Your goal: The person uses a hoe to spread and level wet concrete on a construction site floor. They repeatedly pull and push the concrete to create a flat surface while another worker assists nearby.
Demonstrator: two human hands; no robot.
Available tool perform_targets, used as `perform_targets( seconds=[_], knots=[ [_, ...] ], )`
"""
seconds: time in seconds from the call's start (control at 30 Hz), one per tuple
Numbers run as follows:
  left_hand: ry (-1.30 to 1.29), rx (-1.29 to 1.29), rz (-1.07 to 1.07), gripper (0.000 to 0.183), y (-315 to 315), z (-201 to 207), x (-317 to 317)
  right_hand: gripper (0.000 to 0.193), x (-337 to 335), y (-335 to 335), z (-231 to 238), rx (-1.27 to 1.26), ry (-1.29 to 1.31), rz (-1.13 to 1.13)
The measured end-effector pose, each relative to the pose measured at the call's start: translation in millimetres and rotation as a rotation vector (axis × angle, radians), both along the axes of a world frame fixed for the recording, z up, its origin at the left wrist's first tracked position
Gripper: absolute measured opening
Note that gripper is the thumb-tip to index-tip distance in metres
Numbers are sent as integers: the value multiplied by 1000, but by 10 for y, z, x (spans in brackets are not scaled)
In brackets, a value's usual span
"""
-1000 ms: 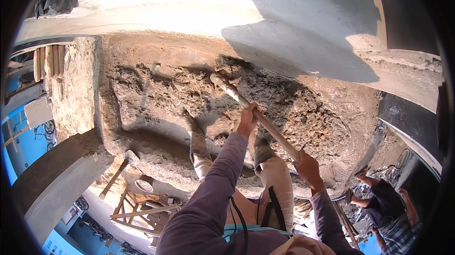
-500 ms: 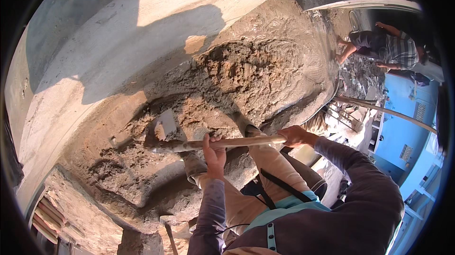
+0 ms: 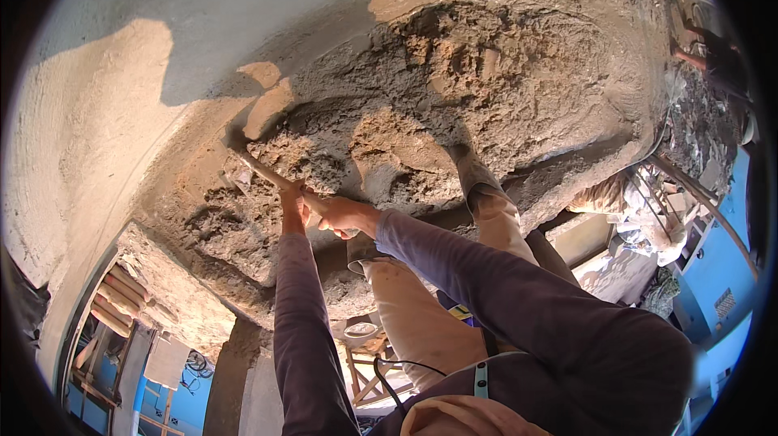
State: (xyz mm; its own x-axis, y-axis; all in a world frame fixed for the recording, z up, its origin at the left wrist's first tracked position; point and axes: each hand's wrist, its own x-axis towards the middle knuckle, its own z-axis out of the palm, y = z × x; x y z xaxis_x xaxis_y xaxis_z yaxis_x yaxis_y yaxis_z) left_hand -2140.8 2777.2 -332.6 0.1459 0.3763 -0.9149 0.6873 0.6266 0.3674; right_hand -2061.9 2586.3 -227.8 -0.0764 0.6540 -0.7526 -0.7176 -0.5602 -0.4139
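Observation:
My left hand [image 3: 294,206] is closed round the wooden handle of a long tool that looks like a hoe [image 3: 266,170]. Close behind it, my right hand [image 3: 344,218] grips the same handle nearer its end. The shaft slants up to the left, and its dark head [image 3: 235,136] meets the mud beside the smooth grey wall; the blade's outline is hard to make out. Rough wet mud mix [image 3: 389,144] lies heaped round my feet. One mud-covered boot [image 3: 472,170] stands in it, the other [image 3: 362,253] close to my forearms.
A curved concrete surface [image 3: 243,14] bounds the mud at the upper left. Stacked wooden poles [image 3: 117,298] lie at the lower left, below a rough ledge [image 3: 174,290]. At the far right are another person [image 3: 717,63], a long pole [image 3: 705,201] and a blue wall [image 3: 721,282].
My hands have slid close together on the handle, the right one coming far left. The tool's head has swung up and left toward the concrete, and the view has shifted.

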Motion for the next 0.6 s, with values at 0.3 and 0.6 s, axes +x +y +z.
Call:
perform_targets(
  seconds=[0.3,0.6],
  knots=[
    [-254,-408,-56,16,-2559,275,1316,39,988,-3061,968,-220,-95,-113],
    [-224,-1075,164,28,-5570,1379,1654,33,351,-6971,2831,-698,-544,338]
  ],
)
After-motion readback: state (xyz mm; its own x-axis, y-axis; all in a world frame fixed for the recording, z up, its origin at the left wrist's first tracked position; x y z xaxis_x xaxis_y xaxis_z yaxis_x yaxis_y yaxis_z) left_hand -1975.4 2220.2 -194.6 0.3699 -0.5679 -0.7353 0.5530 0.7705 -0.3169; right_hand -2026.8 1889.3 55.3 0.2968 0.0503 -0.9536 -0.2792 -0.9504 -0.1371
